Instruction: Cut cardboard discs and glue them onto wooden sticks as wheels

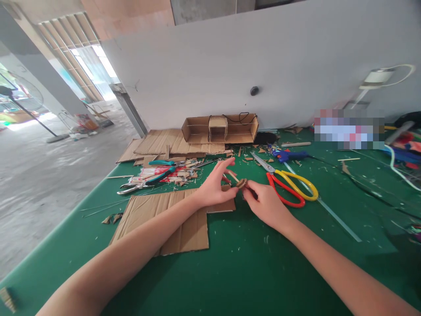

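Observation:
My right hand pinches a small round cardboard piece between thumb and fingers, above the table's middle. A thin wooden stick runs from this piece up and left, toward my left hand. The left hand has its fingers spread, and its thumb tip lies close beside the round piece; whether it touches cannot be made out. Under my left wrist is a flat sheet of cardboard. Scissors with one red and one yellow handle lie open just beyond my right hand.
Teal-handled pliers lie among wood scraps on the left. An open cardboard box stands against the white wall. A blue glue gun, its black cord and a clear glue stick lie right on the green table.

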